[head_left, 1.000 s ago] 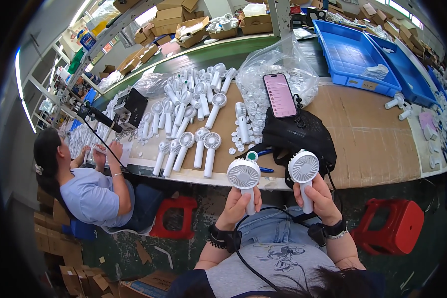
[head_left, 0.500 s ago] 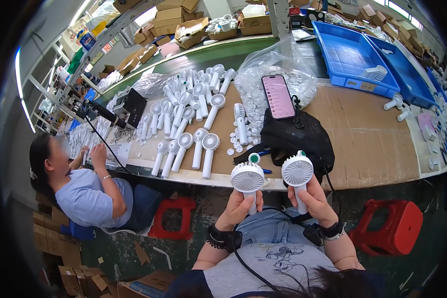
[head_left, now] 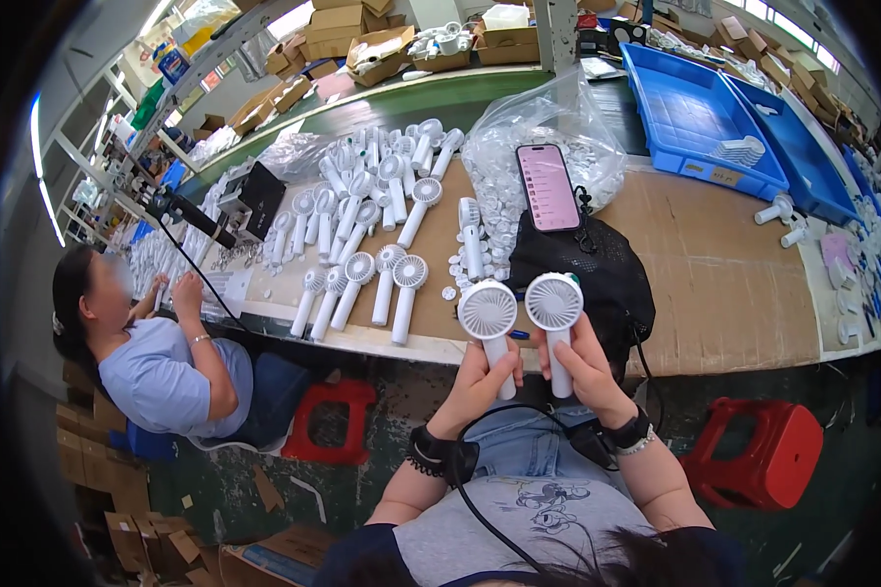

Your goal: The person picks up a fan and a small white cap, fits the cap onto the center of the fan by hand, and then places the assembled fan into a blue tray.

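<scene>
Your hands are both curled around handles: the left hand (head_left: 481,380) grips one white fan (head_left: 487,309) on the near side of the black bag (head_left: 602,269), and the right hand (head_left: 591,370) grips a second white fan (head_left: 554,300), also on the bag's near side. A phone (head_left: 548,186) lies at the bag's far end; more white fans (head_left: 410,272) cover the desk (head_left: 734,279) to the bag's left.
</scene>
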`<action>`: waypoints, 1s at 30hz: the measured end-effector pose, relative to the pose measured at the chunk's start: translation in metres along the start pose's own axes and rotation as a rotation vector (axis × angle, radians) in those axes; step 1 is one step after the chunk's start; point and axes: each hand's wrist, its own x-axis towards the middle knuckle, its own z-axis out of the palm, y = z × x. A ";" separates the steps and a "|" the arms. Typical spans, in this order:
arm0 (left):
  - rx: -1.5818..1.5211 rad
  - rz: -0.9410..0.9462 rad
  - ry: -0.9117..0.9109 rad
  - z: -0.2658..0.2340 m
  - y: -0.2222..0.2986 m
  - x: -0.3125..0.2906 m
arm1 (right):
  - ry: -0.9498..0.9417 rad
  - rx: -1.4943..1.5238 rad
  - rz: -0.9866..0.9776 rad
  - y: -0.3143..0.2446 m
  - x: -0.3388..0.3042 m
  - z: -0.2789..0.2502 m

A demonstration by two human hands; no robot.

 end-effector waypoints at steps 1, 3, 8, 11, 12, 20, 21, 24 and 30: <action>0.003 -0.017 0.010 -0.001 0.000 0.002 | -0.001 -0.002 0.016 0.002 0.004 0.001; 0.009 -0.054 0.034 0.000 -0.001 0.001 | -0.020 -0.012 -0.007 0.009 0.006 0.002; -0.045 -0.012 0.047 0.001 -0.002 0.007 | 0.038 0.024 -0.048 0.023 0.013 0.004; -0.088 -0.046 0.035 -0.004 -0.005 0.007 | 0.061 0.076 -0.048 0.026 0.015 0.008; -0.093 -0.050 0.036 -0.005 -0.007 0.007 | 0.071 0.102 -0.056 0.027 0.015 0.008; 0.141 -0.007 0.143 -0.008 -0.014 0.005 | 0.080 -0.125 -0.073 0.025 0.016 0.011; 0.273 0.049 0.140 -0.007 -0.013 0.006 | 0.081 -0.124 -0.070 0.025 0.017 0.012; 0.536 0.162 0.122 -0.006 -0.012 0.007 | 0.087 -0.130 -0.058 0.026 0.019 0.016; 0.632 0.171 0.118 -0.008 -0.014 0.006 | 0.025 -0.245 -0.067 0.026 0.022 0.023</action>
